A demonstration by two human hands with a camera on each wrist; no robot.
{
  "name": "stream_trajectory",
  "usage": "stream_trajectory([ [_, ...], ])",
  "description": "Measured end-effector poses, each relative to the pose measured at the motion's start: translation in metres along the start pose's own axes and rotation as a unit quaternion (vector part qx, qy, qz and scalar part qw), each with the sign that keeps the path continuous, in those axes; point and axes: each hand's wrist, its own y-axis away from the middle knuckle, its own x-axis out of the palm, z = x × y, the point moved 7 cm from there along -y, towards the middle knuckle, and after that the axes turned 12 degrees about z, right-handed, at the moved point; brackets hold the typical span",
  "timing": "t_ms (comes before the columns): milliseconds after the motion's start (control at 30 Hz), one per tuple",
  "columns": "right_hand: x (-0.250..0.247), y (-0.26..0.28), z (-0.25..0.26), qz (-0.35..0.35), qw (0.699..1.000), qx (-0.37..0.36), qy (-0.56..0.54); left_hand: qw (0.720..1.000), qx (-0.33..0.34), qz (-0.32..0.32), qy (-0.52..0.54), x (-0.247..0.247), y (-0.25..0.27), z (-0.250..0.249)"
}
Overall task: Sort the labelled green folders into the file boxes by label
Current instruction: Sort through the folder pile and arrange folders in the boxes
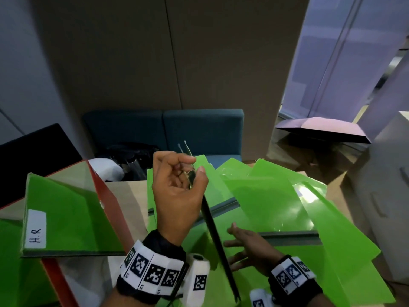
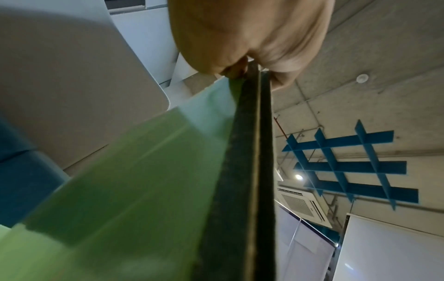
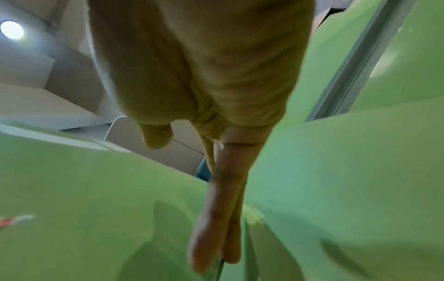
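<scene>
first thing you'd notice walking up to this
A spread of bright green folders covers the table's right side. At centre the left hand holds one folder up edge-on by its dark spine, the right hand open below. On the left a folder labelled H.R sits in a red-edged file box.

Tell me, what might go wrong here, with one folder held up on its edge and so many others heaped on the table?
The left hand pinches only the top corner of the raised folder, so it may swing or slip out. Its label cannot be read from here, so it might be put in the wrong box. The right hand rests flat on the heap of folders, which overlap loosely and look glossy; pressing could make them slide toward the table's edge.
</scene>
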Motion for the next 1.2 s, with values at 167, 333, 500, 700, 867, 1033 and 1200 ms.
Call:
stream_trajectory([
  [167, 0.027, -0.021, -0.008, 0.034, 0.999, -0.011, -0.038, 0.998, 0.018, 0.006, 0.054, -0.012, 0.002, -0.014],
  [333, 0.04, -0.039, -0.007, 0.023, 0.999, -0.034, -0.02, 0.997, 0.039, -0.01, 0.066, -0.035, -0.006, -0.029],
  [500, 0.041, -0.047, 0.002, 0.005, 0.997, -0.074, -0.007, 0.999, 0.002, -0.013, 0.041, -0.056, -0.007, -0.015],
  [700, 0.049, -0.057, 0.021, -0.026, 0.989, -0.143, 0.017, 0.993, -0.093, 0.023, -0.066, -0.075, 0.008, -0.006],
  [867, 0.051, -0.072, 0.032, -0.081, 0.981, -0.168, 0.058, 0.975, -0.212, 0.072, -0.004, -0.101, 0.015, 0.0],
  [1033, 0.077, -0.074, 0.051, -0.088, 0.97, -0.194, 0.116, 0.969, -0.24, 0.052, -0.02, -0.137, 0.016, -0.002],
  [1200, 0.132, -0.071, 0.075, -0.036, 0.941, -0.246, 0.228, 0.976, -0.213, -0.011, -0.036, -0.178, 0.023, -0.012],
])
